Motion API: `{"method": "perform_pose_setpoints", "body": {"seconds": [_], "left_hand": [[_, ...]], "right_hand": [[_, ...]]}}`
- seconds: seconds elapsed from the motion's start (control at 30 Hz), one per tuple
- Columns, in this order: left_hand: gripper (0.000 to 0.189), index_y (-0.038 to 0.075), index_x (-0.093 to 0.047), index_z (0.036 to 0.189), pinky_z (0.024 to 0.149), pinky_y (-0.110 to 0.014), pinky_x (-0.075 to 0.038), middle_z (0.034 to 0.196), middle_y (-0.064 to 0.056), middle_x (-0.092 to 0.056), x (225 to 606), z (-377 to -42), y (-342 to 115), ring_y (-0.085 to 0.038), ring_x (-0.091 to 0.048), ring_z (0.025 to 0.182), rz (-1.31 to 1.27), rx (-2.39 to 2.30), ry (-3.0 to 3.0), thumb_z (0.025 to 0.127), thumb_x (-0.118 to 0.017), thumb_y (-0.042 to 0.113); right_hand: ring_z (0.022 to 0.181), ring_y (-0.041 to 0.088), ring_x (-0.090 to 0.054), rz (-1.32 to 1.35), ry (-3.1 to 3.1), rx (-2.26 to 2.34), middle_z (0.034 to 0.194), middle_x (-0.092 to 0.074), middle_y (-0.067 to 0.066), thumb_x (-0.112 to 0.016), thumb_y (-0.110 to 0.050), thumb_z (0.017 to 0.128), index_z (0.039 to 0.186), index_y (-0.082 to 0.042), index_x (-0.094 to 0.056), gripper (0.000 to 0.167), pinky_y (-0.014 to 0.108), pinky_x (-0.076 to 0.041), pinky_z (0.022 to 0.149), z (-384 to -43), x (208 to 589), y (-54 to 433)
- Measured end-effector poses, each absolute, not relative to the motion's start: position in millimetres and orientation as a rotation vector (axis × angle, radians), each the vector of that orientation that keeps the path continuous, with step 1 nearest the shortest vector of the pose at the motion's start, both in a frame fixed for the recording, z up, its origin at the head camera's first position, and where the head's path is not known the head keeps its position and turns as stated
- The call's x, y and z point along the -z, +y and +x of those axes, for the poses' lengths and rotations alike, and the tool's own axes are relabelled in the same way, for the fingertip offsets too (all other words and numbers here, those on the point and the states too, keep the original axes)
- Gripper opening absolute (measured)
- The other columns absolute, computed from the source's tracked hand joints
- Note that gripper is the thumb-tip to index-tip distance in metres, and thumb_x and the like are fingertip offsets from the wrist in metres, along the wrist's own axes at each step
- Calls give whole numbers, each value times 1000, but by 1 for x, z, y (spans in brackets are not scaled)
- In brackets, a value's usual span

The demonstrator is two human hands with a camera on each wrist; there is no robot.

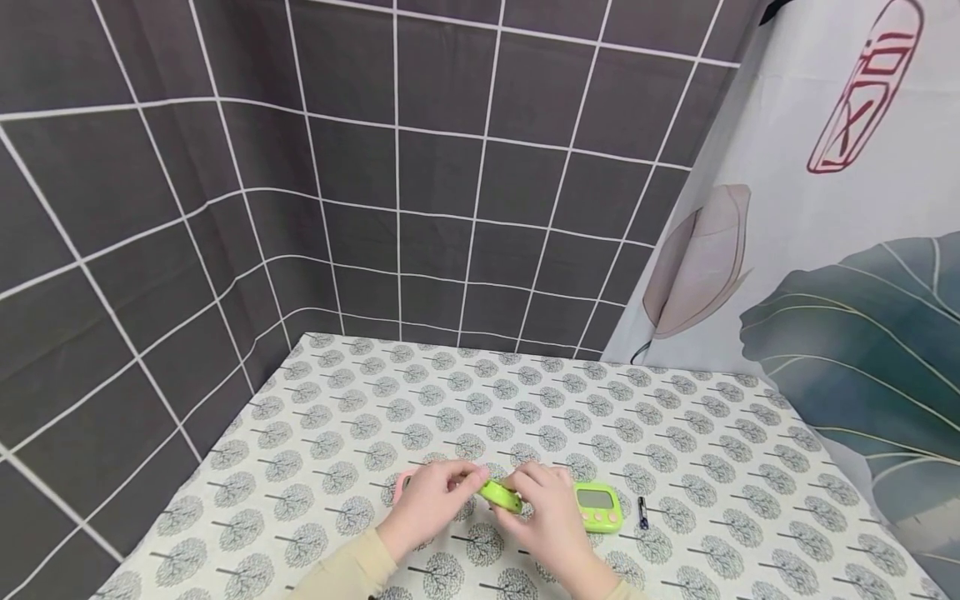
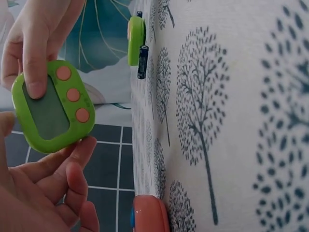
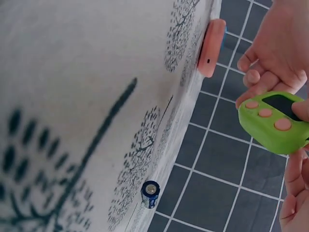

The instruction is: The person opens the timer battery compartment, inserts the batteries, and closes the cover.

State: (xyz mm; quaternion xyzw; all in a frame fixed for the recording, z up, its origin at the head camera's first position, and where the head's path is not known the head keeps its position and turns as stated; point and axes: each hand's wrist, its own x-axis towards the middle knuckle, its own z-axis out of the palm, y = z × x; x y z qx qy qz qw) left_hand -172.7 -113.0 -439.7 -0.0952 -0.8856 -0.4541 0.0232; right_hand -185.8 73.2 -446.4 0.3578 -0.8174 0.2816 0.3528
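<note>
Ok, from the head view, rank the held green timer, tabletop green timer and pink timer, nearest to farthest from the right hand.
1. Held green timer: touching the right hand.
2. Tabletop green timer: right of that hand.
3. Pink timer: left, partly behind the left hand.

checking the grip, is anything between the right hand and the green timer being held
Nothing visible is: the right hand grips the held green timer directly, one finger against its screen.
</note>
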Motion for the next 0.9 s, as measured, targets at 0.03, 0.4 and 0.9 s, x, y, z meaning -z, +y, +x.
{"method": "perform_pose_setpoints", "body": {"seconds": [0.03,0.4,0.9], "left_hand": [[49,17,-69,109,73,-28,-47,90,10,-67,440,-173,-113,-4,-57,79,-291,1410,-2743,92,-46,57],[39,18,-71,102,73,-29,-49,82,11,-70,432,-168,-111,-5,-62,76,-287,1505,-2757,93,-50,51],[44,20,-70,73,63,-27,-43,70,9,-66,425,-166,-111,-6,-51,63,-213,1514,-2790,92,-50,53]], "right_hand": [[70,-3,-46,927,-2110,-720,76,-53,-18,-82,-19,60,78,-23,-63,27,21,-30,71,-186,446,73],[74,5,-50,987,-2039,-663,80,-56,-11,-77,-17,60,80,-18,-64,24,26,-33,74,-182,439,71],[77,12,-52,1072,-1935,-567,86,-59,-6,-77,-18,60,86,-15,-66,28,28,-34,75,-177,433,68]]}}
